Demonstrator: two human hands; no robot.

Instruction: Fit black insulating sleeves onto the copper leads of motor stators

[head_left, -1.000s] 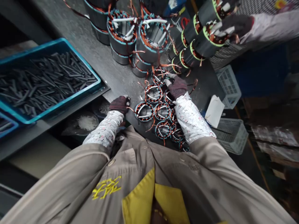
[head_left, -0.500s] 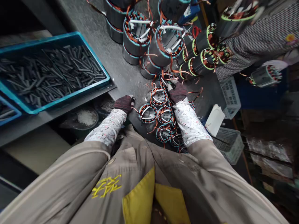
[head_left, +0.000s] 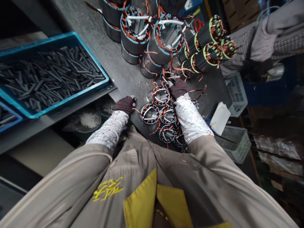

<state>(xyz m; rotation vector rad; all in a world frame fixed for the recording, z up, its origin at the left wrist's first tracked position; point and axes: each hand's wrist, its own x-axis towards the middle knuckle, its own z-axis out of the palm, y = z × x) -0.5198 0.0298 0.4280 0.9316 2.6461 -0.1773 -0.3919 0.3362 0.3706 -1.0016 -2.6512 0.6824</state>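
Observation:
My left hand (head_left: 125,105), in a dark knitted glove with bare fingertips, is closed at the bench edge. What it holds, if anything, is too small to make out; a copper wire end from the nearest small stator (head_left: 150,114) reaches toward its fingers. My right hand (head_left: 178,88), gloved the same way, is pinched at the near side of a wound stator (head_left: 169,74). Its grip is partly hidden. Between the hands stand several small stators with copper windings and white sleeves, among them one close to the right hand (head_left: 161,95).
Taller stators (head_left: 166,38) are stacked behind, beside green-rimmed ones (head_left: 212,55). A blue tray (head_left: 95,60) of dark strips lies left. White baskets (head_left: 237,144) and a card (head_left: 220,117) are at right. A co-worker's checked sleeve (head_left: 239,52) reaches in from the upper right.
My right hand has shifted slightly at the far stator, and a white piece by its fingers no longer shows. My left hand stays put. The co-worker's raised stator has left its place upper right.

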